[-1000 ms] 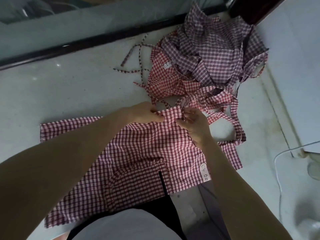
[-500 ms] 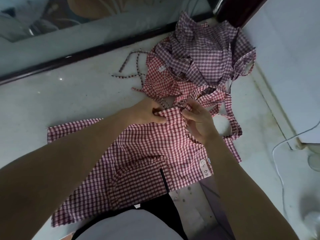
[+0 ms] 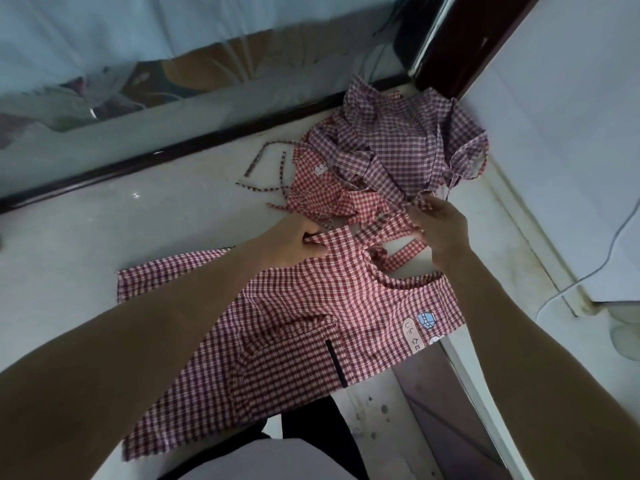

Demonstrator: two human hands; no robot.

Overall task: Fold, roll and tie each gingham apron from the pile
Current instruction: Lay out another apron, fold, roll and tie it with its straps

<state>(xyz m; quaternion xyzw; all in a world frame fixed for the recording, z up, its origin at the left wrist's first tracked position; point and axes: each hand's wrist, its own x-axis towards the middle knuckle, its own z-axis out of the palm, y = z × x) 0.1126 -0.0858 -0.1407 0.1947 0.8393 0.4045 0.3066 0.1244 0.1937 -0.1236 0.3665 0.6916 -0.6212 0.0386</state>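
A red gingham apron (image 3: 304, 320) lies spread on the pale tabletop (image 3: 104, 237) in front of me, its pocket with a dark trim toward me and small patches at its right corner. My left hand (image 3: 294, 242) pinches the apron's top edge. My right hand (image 3: 441, 226) grips the apron's strap (image 3: 388, 232), pulled out to the right above the table. Behind them sits the pile of gingham aprons (image 3: 391, 161), red ones in front and purple ones behind, with thin ties trailing to the left.
A dark frame (image 3: 173, 157) runs along the table's far edge below a reflective panel. A dark wooden post (image 3: 460, 39) and a white wall (image 3: 571, 133) stand at the right. A white cable (image 3: 588, 268) lies on the right.
My right hand has left the apron's top edge and moved right toward the pile, drawing the strap out. The apron's right corner with its patches now shows. The left hand keeps its hold.
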